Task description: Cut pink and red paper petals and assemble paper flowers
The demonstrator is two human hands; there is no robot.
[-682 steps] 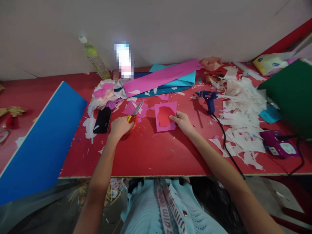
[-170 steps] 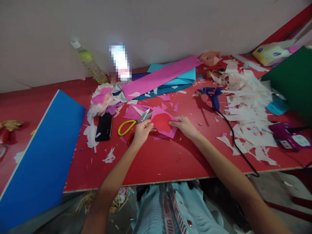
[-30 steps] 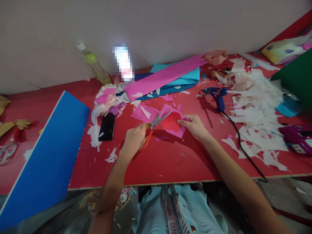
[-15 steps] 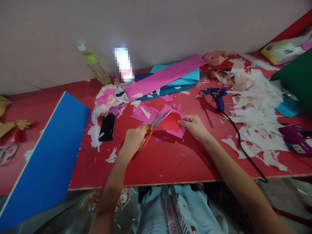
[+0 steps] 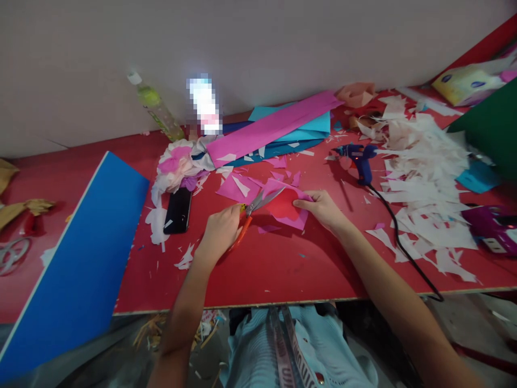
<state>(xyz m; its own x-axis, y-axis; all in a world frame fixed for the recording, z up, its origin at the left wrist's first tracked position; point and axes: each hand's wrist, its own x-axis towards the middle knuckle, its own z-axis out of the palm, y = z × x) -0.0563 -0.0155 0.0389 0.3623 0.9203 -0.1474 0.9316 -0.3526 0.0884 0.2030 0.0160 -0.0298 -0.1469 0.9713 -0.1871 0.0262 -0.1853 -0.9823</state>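
scissor handles (image 5: 243,233) half under left hand (image 5: 220,233)

On the desk (image 5: 274,269) before us, our left hand (image 5: 220,231) holds scissors (image 5: 258,207) against the paper sheet (image 5: 287,209), which our right hand (image 5: 323,207) pinches from the right. A phone (image 5: 177,210) lies left of our hands, with a paper flower (image 5: 177,161) behind it and a board (image 5: 76,258) farther left. The glue gun (image 5: 359,156) lies to the right, with scraps (image 5: 420,161) beyond it.

- Left grip (image 5: 220,233) wrapped round orange-handled metal scissors (image 5: 258,203), blades slightly parted at the edge of a pink paper sheet bearing a red shape (image 5: 297,219).
- Right grip (image 5: 323,209) pinching that sheet's other side, over the red table (image 5: 283,269).
- Blue glue gun (image 5: 361,158) and white paper scraps (image 5: 420,161) off to the right.
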